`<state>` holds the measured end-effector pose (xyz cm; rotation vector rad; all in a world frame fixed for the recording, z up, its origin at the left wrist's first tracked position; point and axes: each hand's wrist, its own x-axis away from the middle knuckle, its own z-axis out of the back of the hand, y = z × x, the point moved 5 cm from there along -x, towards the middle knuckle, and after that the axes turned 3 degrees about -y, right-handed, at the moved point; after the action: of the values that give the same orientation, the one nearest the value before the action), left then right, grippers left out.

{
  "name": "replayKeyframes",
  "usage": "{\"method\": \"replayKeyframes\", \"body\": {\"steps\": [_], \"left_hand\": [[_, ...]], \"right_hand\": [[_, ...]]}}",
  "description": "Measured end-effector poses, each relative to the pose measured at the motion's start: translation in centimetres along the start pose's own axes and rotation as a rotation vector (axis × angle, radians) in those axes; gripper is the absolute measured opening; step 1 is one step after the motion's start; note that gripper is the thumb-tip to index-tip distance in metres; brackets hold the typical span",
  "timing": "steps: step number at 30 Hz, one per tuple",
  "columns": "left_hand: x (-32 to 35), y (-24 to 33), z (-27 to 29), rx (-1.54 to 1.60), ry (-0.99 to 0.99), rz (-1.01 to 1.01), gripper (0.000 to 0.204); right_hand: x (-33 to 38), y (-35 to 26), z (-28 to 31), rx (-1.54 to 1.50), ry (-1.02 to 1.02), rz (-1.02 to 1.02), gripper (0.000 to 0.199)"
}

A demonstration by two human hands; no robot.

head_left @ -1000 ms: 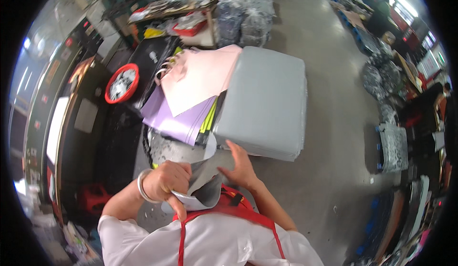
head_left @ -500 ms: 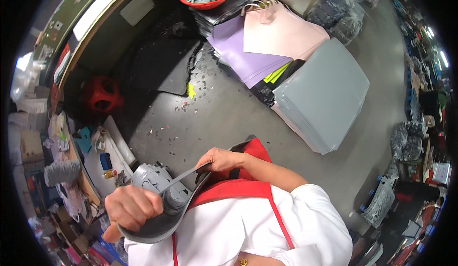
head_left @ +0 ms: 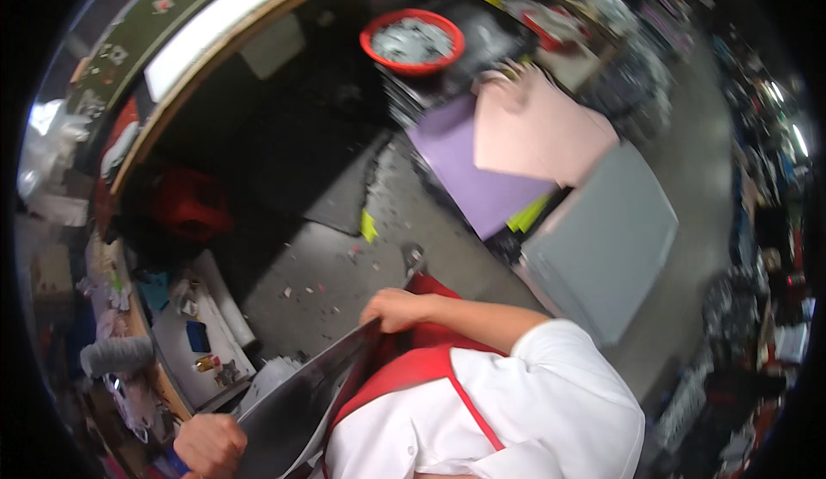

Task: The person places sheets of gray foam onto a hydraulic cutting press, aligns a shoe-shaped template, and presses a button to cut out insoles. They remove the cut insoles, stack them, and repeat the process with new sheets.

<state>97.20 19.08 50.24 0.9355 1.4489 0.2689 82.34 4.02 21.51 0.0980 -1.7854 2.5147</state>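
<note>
A dark grey sheet (head_left: 301, 380) stretches slantwise across the front of my red apron (head_left: 387, 359). My left hand (head_left: 211, 445), low at the left, is closed on its near end. At the sheet's upper far corner, my right hand (head_left: 396, 309) grips the edge with curled fingers. The sheet's lower part runs out of the picture. Just beyond it, light grey cut pieces (head_left: 274, 374) show in part, mostly covered by the sheet. Motion blurs both hands somewhat.
At the left stands a white tray (head_left: 200, 371) with a blue block and small tools. A red bowl (head_left: 413, 59) of grey scraps sits at the back. Purple sheets (head_left: 460, 165), pink sheets (head_left: 538, 131) and a grey stack (head_left: 607, 242) lie at the right. Scraps litter the floor.
My left hand has moved down and toward me. The sheet, sagging in a curve before, is now drawn straighter and covers more of the grey pieces. The whole view has shifted.
</note>
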Motion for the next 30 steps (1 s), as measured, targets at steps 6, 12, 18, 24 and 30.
{"method": "replayKeyframes", "body": {"steps": [6, 12, 18, 24, 30], "left_hand": [[-8.1, -3.4, 9.0, -0.394, 0.251, 0.075, 0.069], [-11.5, -3.3, 17.1, -1.163, 0.476, 0.313, 0.069], [-11.4, -2.9, 27.7, -1.634, 0.676, 0.221, 0.068], [-15.4, -1.2, 42.7, -1.780, 0.572, 0.081, 0.069], [-30.6, 5.0, 58.5, -1.812, 0.206, -0.077, 0.061]], "right_hand": [[-4.8, 3.9, 10.4, 0.011, 0.136, 0.037, 0.013], [-10.4, 1.7, 21.0, 0.101, 0.376, 0.170, 0.006], [-18.0, 0.8, 28.6, 0.157, 0.299, 0.270, 0.006], [-30.1, -2.0, 37.2, 0.109, 0.264, 0.268, 0.007], [-42.5, -7.8, 47.0, -0.153, 0.176, 0.297, 0.007]]}}
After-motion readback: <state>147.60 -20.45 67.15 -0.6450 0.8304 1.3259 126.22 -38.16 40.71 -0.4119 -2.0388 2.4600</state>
